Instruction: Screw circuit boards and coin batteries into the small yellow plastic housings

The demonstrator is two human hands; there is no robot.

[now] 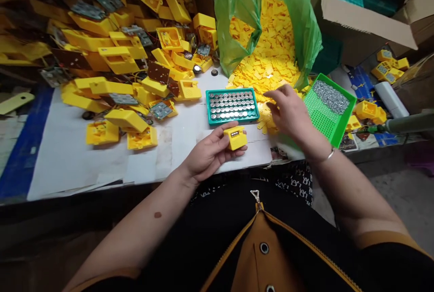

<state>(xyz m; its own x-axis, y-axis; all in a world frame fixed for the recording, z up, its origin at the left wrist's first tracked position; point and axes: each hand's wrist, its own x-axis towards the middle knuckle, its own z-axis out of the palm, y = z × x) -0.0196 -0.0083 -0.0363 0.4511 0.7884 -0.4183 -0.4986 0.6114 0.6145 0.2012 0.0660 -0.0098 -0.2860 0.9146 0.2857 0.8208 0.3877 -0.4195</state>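
Note:
My left hand point(208, 152) is closed round a small yellow plastic box point(235, 137) with button cells set in its open top, held just above the table's front edge. My right hand point(288, 110) reaches into the spilled heap of small yellow flat covers point(267, 63), its fingers bent and pinching among them; what they hold is hidden. Between the hands lies a teal tray point(232, 106) filled with rows of silver button cells.
A green plastic bag point(244, 7) spills the covers onto the white table point(68, 152). A big pile of yellow housings and circuit boards point(122, 52) fills the left. A green tray point(328, 106) with screws sits right, beside an electric screwdriver point(400, 124) and cardboard boxes point(369, 21).

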